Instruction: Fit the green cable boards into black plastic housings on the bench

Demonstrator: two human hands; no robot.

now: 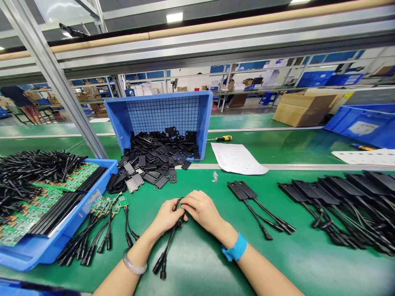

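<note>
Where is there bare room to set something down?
Bare green surface shows between the left forearm and right forearm, right of the held part's cables; right of the right forearm, below the two cabled units; and between the paper sheet and cardboard box. Crowded: left, around the blue tray; ahead, at the tipped crate; far right, along the unit row.

on the left, a tray [66,232] holds stacked boards [18,213], with loose boards [106,205] just right of it. upper centre, a tipped bin [166,111] has casings [160,152] inside and spilling before it. right of the bin lies a screwdriver [224,138], behind a sheet [237,158]. finished-looking units [333,189] fill the right edge, before a crate [370,123] and carton [304,109].
</note>
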